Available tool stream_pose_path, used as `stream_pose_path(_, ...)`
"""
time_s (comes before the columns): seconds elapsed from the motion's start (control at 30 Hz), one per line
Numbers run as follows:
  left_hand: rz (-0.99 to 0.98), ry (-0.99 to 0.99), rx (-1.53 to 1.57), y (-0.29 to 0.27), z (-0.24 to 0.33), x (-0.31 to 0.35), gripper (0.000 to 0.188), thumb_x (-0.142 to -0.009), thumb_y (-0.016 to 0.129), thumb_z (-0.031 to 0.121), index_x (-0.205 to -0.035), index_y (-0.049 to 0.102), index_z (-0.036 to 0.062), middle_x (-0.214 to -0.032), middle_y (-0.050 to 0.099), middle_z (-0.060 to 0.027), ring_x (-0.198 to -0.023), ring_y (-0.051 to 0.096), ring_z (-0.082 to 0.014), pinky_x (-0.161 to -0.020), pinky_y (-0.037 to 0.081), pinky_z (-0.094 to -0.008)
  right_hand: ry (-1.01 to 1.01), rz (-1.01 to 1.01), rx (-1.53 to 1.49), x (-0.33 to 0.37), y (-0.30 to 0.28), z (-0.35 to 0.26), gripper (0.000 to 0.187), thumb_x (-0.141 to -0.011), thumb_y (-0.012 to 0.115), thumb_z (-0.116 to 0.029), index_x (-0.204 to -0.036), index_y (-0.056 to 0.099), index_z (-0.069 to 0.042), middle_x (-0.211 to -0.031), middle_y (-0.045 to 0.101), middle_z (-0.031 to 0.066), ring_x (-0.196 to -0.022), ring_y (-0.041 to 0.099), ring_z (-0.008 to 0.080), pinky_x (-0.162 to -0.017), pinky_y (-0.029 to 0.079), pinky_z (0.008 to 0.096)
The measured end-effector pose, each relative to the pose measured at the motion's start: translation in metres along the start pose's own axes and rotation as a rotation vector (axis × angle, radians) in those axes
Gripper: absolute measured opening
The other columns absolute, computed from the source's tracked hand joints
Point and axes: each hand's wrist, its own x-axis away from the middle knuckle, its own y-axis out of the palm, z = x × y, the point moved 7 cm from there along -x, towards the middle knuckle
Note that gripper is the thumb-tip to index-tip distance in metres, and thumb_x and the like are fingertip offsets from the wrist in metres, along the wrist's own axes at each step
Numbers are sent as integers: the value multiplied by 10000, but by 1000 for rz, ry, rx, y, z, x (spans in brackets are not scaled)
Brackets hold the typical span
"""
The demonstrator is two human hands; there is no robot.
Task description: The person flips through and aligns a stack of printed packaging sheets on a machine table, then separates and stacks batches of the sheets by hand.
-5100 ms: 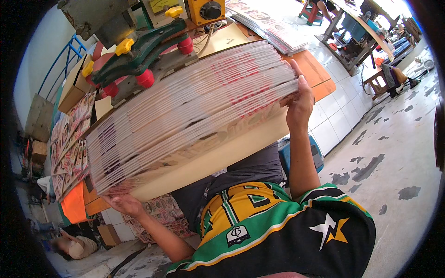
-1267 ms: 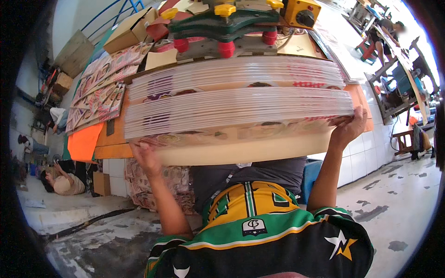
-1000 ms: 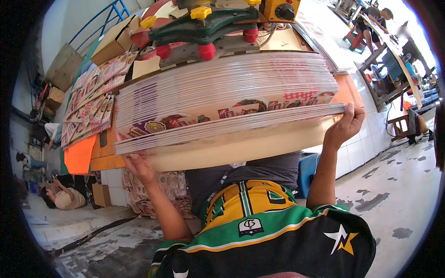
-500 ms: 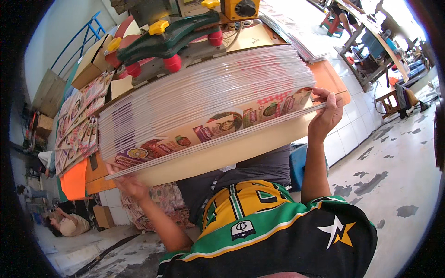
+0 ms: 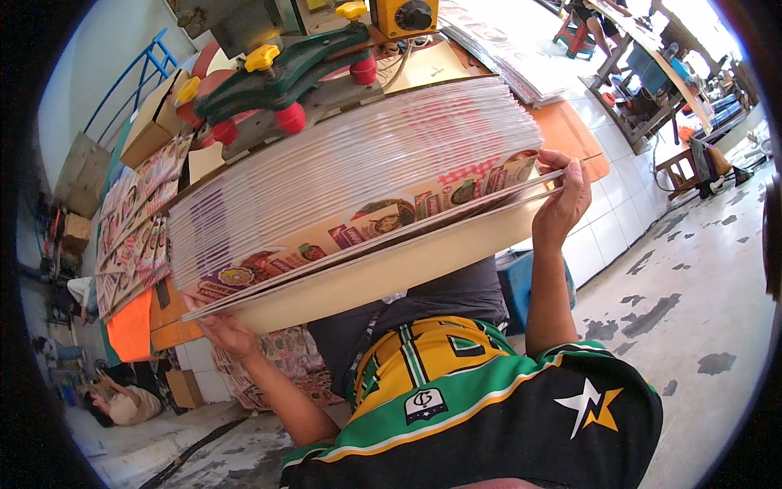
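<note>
A long, thick stack of printed boards point(image 5: 350, 163) with white edges lies in front of me, coloured food pictures showing on its near face. On my side of it are a few long thin boards point(image 5: 391, 281), the nearest showing a plain cream face, held between my two hands. My right hand point(image 5: 564, 196) pinches their right end, thumb and fingers on the edge. Under their left corner, my left hand point(image 5: 228, 328) grips with its fingers partly hidden behind the board. A narrow dark gap shows between the boards toward the right.
Beyond the stack stands a machine with a dark green bracket point(image 5: 285, 73), yellow knobs and red feet. Printed sheets point(image 5: 138, 220) and an orange sheet point(image 5: 130, 326) lie at the left. A blue container point(image 5: 521, 285) is near my right forearm. A person point(image 5: 126, 399) is at the far lower left.
A gap has opened between the held boards near my right hand. My right hand and the boards' right end appear slightly left and lower; the whole view has shifted a little.
</note>
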Motion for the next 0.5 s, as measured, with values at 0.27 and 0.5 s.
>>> stream_pose_path(0.27,9,-21,-40,-14,-10,-1,766,-1003,462,488,-1517,205,-19,-1538,285,-179,-1387,343,-283,-1136,308,-433,14,-12,-4,-2,2,4,320,-999,458,-235,-869,638,-5,-839,630,49,-785,519,102,-736,420,275)
stream_pose_path(0.5,44,-35,-25,-21,-18,3,788,-988,495,492,-1529,195,5,-1529,316,-162,-1371,369,-269,-1098,361,-424,24,13,-86,-1,-1,13,263,-998,486,-230,-907,602,-12,-872,634,68,-788,541,109,-761,423,264)
